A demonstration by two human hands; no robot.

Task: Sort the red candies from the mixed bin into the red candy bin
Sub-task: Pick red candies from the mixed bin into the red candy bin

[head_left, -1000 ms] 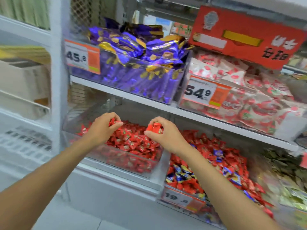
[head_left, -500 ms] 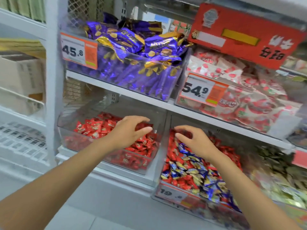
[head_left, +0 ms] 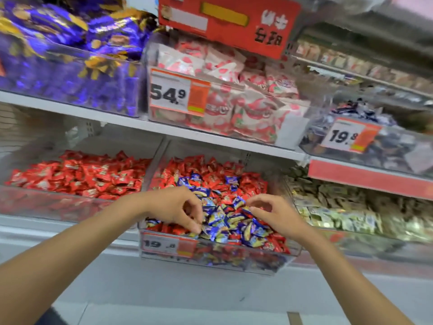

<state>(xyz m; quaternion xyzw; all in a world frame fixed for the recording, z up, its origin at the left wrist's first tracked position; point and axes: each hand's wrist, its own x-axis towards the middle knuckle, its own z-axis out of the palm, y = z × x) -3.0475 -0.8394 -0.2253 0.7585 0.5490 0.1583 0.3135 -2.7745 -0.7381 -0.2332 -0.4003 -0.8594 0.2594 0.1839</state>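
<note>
Over the mixed bin [head_left: 234,260], the left hand [head_left: 174,208] and right hand [head_left: 273,213] dip curled fingers among blue candies [head_left: 218,219], any grip impossible to tell, while many red candies [head_left: 248,181] await moving to the well-filled red candy bin [head_left: 58,202] alongside.

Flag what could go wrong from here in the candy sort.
1. The left hand and right hand are over the blue candies heaped at the front of the mixed bin. The red candies lie mostly behind, so a grab may drag blue ones into the red candy bin.
2. The pile reaches close to the front rim, so digging could spill candies over it.
</note>
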